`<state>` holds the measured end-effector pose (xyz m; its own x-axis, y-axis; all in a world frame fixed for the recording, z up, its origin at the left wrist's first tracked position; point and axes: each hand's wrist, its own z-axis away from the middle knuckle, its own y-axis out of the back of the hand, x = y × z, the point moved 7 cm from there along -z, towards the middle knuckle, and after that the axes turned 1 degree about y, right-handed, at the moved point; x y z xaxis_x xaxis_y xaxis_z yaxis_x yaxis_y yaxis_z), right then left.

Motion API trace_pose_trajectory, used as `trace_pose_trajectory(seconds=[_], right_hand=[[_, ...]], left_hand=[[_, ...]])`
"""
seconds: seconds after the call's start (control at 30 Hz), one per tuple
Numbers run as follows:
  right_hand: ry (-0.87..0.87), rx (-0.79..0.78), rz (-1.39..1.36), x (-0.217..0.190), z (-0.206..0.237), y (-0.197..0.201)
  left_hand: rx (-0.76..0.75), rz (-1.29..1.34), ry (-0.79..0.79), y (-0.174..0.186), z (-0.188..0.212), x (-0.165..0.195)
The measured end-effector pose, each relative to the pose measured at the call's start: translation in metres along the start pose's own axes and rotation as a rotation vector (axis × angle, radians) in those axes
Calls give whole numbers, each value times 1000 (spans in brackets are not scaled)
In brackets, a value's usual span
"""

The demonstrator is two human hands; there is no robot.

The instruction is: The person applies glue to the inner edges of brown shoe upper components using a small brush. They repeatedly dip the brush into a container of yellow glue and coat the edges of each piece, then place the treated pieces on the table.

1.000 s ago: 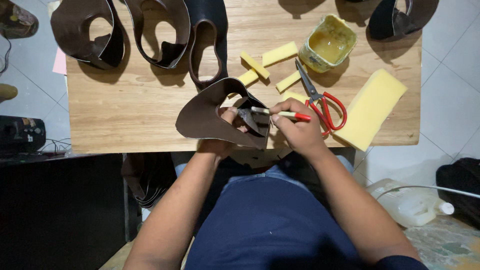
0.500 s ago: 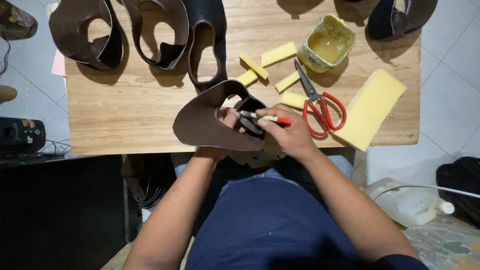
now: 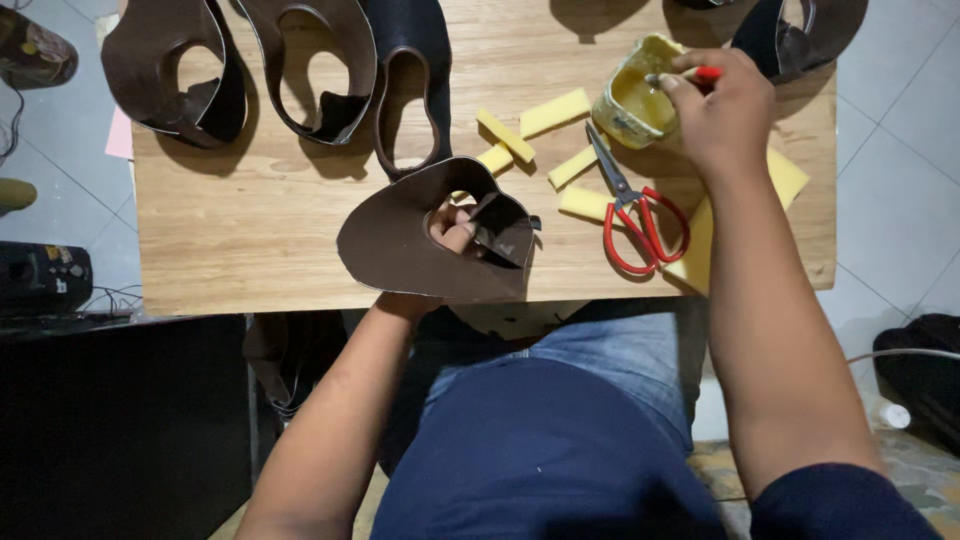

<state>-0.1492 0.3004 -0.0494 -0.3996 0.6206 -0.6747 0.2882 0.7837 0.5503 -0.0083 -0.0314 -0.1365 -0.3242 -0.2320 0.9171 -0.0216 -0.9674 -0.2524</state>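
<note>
Right hand [image 3: 725, 115] closed in a pinch on a red-handled brush [image 3: 690, 75], tip dipped in the yellow glue pot [image 3: 635, 100] at the far side of the wooden table [image 3: 250, 240]; bristles too small to tell how loaded. Left hand [image 3: 455, 228] curled through the opening of the brown leather upper [image 3: 410, 245], gripping it at the near table edge. Judged best: wipe excess on the pot rim, keep the upper held steady, flap open, clear of the red scissors [image 3: 635, 215] and yellow foam pieces [image 3: 555, 112].
</note>
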Motion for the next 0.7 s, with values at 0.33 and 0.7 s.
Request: trace_pose_trajectory(seconds=[0.33, 0.7], right_hand=[[254, 211, -66, -38, 13, 51], [-411, -598, -535, -108, 111, -55]], left_hand=[[-17, 34, -32, -3, 4, 14], [-136, 217, 13, 16, -3, -11]])
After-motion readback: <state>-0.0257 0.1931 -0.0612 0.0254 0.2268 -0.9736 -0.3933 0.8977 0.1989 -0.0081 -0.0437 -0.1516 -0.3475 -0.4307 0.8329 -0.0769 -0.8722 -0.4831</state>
